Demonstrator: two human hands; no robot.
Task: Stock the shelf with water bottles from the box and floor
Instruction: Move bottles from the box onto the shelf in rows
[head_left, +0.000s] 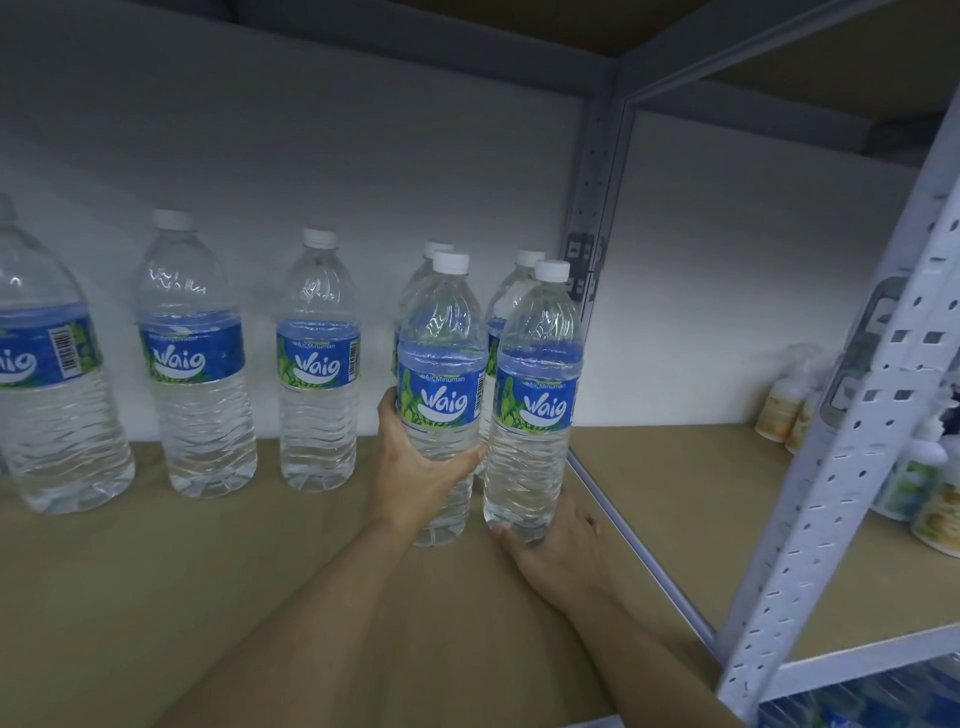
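Placing step, frame centre. Left hand (415, 467) wraps round left bottle (439, 364); right hand (556, 545) curls round base of right bottle (535, 364). Both upright, seemingly on shelf (208, 597), before back row (317, 364). Next, likely: push snug, release, fetch more.

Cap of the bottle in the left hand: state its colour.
White, plain: the cap of that water bottle, seen best in the head view.

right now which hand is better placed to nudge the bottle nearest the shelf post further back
Right: the right hand grips the post-side bottle at its base; the left hand wraps the neighbouring bottle.
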